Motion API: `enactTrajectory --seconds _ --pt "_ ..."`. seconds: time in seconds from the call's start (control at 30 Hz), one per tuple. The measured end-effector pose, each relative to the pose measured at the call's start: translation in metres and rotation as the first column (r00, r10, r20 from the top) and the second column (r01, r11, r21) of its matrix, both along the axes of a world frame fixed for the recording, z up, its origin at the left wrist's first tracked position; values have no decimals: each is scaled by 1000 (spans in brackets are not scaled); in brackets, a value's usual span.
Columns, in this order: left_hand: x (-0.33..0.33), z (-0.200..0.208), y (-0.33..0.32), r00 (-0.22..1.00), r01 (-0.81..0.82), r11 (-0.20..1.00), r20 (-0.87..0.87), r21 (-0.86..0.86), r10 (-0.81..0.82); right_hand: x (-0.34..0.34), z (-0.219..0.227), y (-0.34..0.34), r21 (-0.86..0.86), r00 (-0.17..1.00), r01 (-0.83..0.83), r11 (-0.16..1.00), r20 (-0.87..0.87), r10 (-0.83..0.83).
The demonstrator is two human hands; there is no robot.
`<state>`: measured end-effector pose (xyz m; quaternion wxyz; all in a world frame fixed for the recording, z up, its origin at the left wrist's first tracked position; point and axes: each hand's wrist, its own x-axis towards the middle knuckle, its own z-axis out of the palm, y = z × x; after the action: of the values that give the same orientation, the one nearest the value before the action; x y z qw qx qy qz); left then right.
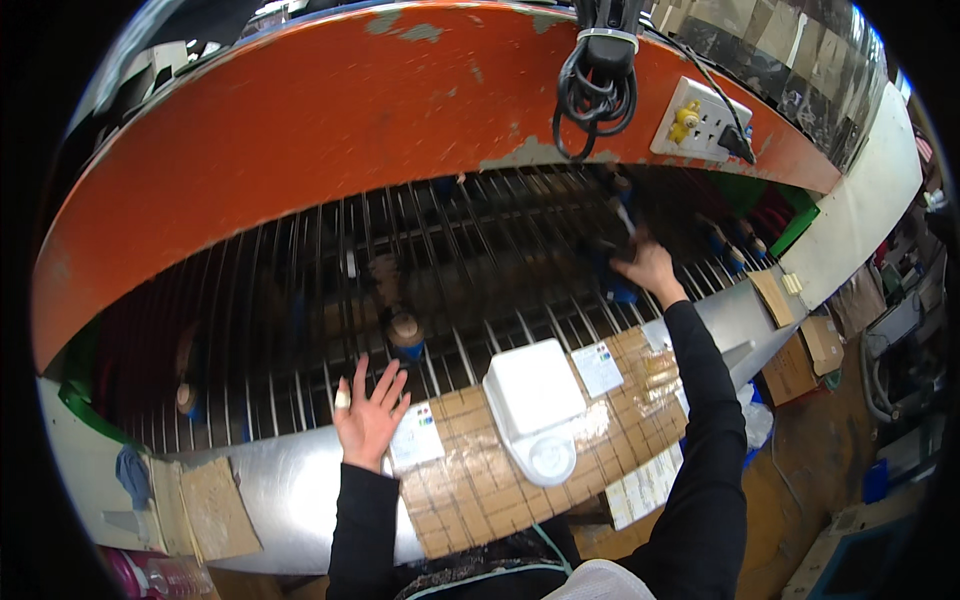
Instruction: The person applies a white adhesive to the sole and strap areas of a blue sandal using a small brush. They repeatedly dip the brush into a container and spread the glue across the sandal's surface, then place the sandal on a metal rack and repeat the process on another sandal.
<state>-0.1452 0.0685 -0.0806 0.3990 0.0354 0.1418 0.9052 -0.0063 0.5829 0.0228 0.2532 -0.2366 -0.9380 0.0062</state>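
My left hand [370, 418] is palm up with its fingers spread, holding nothing, above the front edge of the metal rods. A pale wrap covers one finger tip. Just beyond it, a blurred tan piece with a blue base [406, 335] stands on the rods. My right hand [650, 270] reaches over the rods at the right, beside a dark, blurred object with a blue part [621, 291]. Its fingers are partly lost against the dark, so any grip is unclear. Between my arms, a white lidded tub [535, 385] and a small round white dish [551, 458] rest on taped cardboard [470, 505].
An orange panel [300, 130] spans the back, with a coiled black cable [596, 95] and a white power socket [700, 120] on it. More blue-based pieces [187, 400] stand along the rod bed. Printed cards [597, 369] lie on the cardboard; boxes [795, 365] stand at right.
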Motion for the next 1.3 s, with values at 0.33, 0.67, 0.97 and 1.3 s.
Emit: enactTrajectory --seconds 0.33,0.67,0.97,1.3 --pt "26 48 -4 823 361 926 -430 -108 -371 155 132 -206 -172 920 -164 971 -382 88" --pt "205 50 -35 743 665 742 -171 85 -647 219 60 -398 -664 729 -661 349 -678 92" --pt "202 61 -115 832 172 972 -505 -158 -229 223 -16 -335 -411 986 -70 909 -169 -1" --pt "167 81 -133 784 -405 873 -389 272 485 186 -36 -320 86 998 19 996 -62 -14"
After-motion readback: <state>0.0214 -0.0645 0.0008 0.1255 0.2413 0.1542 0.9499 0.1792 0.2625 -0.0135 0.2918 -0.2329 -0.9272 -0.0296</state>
